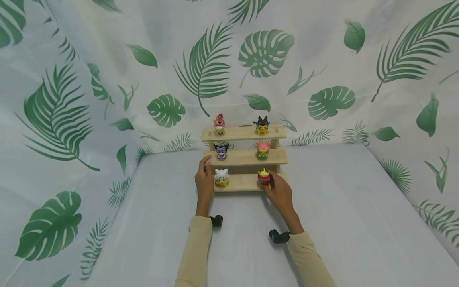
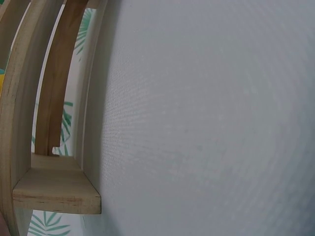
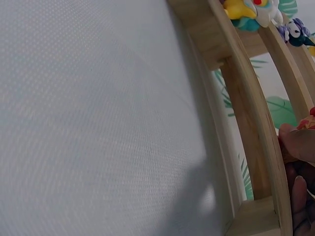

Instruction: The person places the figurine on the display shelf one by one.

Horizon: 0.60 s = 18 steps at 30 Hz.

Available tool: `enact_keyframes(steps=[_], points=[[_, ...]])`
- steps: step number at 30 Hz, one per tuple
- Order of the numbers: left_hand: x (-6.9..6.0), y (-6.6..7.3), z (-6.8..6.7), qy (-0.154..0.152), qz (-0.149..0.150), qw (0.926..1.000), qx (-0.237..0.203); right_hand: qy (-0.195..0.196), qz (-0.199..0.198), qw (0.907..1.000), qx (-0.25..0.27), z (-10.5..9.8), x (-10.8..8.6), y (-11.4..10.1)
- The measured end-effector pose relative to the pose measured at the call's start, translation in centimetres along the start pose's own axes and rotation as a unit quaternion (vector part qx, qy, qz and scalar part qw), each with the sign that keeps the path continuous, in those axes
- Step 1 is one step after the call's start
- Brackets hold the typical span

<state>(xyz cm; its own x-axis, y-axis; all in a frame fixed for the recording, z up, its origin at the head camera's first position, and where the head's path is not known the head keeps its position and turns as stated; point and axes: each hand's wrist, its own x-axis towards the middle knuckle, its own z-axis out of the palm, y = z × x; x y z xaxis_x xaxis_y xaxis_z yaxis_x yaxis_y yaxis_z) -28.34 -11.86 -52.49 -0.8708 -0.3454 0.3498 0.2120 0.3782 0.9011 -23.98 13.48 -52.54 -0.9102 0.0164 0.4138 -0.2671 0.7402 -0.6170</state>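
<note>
A three-tier wooden display shelf (image 1: 241,182) stands on the pale surface. My right hand (image 1: 281,194) pinches a red toy figurine (image 1: 263,177) with a yellow-green top at the right of the lowest tier. In the right wrist view, the thumb (image 3: 298,143) shows beside the shelf's front board (image 3: 261,113). My left hand (image 1: 204,184) grips the shelf's left end near the middle tier. Most of that hand lies outside the left wrist view, where the wooden shelf (image 2: 54,189) fills the left side. A white-hooded figurine (image 1: 222,177) sits at the left of the lowest tier.
The middle tier holds a purple-and-black figurine (image 1: 221,152) and a pink-and-green one (image 1: 263,150). On top stand a pink-and-red figurine (image 1: 219,124) and a yellow one with black ears (image 1: 262,125). A leaf-patterned sheet (image 1: 305,52) hangs behind and along both sides.
</note>
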Motion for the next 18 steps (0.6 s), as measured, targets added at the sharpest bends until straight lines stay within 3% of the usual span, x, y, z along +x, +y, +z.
enact_keyframes(steps=[18], points=[[-0.24, 0.14, 0.06, 0.006, 0.003, 0.9999, 0.011, 0.018, -0.025, 0.9992, -0.025, 0.02, -0.16, 0.01]])
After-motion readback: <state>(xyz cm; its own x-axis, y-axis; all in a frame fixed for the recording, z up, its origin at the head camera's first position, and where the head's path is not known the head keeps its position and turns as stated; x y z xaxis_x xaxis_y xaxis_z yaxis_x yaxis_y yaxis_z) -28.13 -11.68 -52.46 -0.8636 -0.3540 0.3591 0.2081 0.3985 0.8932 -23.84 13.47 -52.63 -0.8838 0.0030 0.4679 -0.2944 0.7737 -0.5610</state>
